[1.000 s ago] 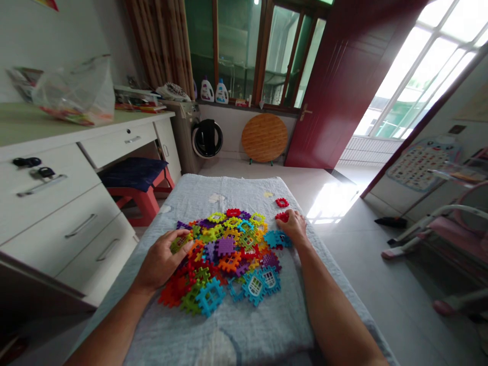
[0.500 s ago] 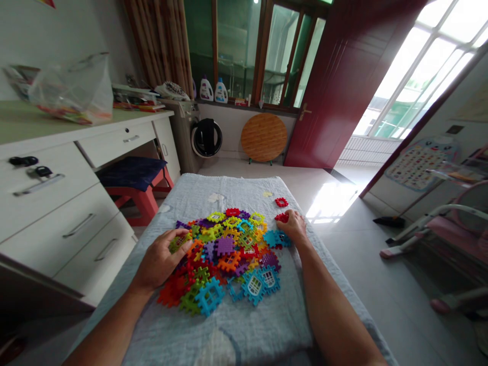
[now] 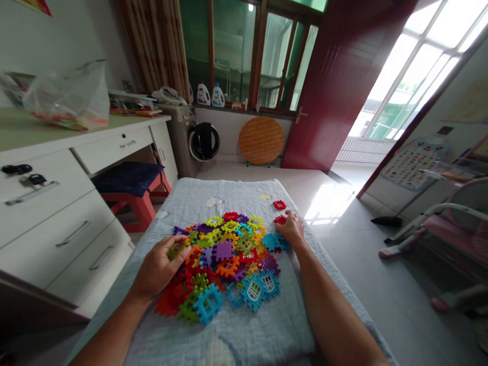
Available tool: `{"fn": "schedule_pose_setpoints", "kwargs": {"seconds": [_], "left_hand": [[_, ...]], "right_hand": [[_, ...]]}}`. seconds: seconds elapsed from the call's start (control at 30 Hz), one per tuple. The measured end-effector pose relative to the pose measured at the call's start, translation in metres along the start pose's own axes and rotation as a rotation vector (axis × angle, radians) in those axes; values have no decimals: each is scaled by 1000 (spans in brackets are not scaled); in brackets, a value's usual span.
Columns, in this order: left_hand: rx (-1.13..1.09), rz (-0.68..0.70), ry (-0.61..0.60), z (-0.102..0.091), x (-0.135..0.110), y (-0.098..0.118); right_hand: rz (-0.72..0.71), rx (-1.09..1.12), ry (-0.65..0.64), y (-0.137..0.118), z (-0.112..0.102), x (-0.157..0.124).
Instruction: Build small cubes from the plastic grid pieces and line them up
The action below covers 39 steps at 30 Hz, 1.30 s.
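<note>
A heap of colourful interlocking plastic tiles (image 3: pixel 224 256) lies on a light blue blanket (image 3: pixel 236 325) over a low table. My left hand (image 3: pixel 158 267) rests on the heap's left edge, its fingers curled round a green tile (image 3: pixel 176 248). My right hand (image 3: pixel 292 227) sits at the heap's far right, fingers closed on a red tile (image 3: pixel 280 219). A second red tile (image 3: pixel 279 205) lies alone just beyond it. Blue tiles (image 3: pixel 261 285) lie at the heap's near side.
A white desk with drawers (image 3: pixel 57 203) stands at the left, a red stool (image 3: pixel 133 195) beneath it and a plastic bag (image 3: pixel 66 96) on top. Beyond the table stand a round wooden board (image 3: pixel 261 140) and a dark red door (image 3: pixel 339 86). Tiled floor (image 3: pixel 396 290) runs along the right.
Both hands have stayed on the same tiles. The view has tilted slightly, so everything sits a little lower and nearer the left.
</note>
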<state>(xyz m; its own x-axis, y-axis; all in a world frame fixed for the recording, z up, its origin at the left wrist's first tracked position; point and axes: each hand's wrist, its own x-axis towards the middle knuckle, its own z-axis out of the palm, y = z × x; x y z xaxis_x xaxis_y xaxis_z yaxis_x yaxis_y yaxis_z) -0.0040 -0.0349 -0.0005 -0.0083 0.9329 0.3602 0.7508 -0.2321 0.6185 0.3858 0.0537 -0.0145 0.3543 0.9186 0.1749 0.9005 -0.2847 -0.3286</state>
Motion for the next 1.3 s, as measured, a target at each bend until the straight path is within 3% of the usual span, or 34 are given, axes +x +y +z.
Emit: {"fn": "schedule_pose_setpoints", "kwargs": {"seconds": [0.27,0.47,0.8,1.1,1.3], "left_hand": [[20,16,27,-1,-1,-3],[29,25,41,-2,-1,-5],[-1,-11,-14,0,-3,-9],[-6,-27,6,-1,-2,-5],[-6,-21,-2,-2,-2,-5]], "right_hand": [[98,22,117,-13,-15,54],[112,22,103,-23,-6,82],[79,-78,83,-18,21,76],[113,-27,109,-21,23,77],[230,22,163,-12,15,78]]}}
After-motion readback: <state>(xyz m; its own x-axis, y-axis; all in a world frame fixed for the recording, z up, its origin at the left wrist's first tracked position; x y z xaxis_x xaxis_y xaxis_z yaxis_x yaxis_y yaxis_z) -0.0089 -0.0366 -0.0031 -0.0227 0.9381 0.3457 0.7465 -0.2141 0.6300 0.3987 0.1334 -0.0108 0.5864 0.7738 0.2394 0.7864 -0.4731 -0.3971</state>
